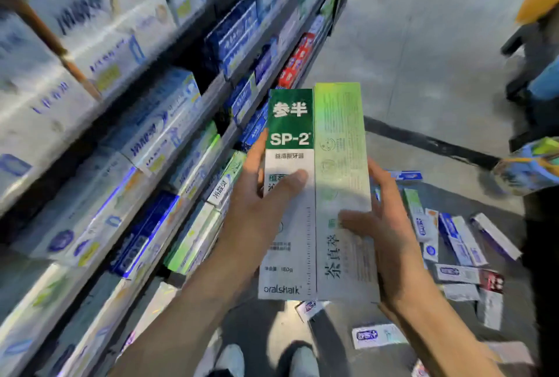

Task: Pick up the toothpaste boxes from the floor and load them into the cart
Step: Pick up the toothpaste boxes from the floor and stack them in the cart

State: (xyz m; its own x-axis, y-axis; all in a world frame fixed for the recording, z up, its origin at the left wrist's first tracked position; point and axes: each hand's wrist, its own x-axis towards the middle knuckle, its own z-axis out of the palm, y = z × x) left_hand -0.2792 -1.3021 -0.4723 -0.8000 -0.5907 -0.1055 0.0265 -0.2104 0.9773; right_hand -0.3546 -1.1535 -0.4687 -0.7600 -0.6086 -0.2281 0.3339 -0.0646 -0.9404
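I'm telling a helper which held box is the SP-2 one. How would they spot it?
Start at the two long boxes held upright mid-frame, right of the shelves. The SP-2 box is the one in the left hand. Its dark green top with white lettering differs from the pale green box beside it.

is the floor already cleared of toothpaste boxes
No, several toothpaste boxes lie scattered on the grey floor beside the right hand.

Two held boxes (314, 195) centre frame; shelves (121, 134) left; loose boxes (453, 243) on floor (423, 44) lower right.
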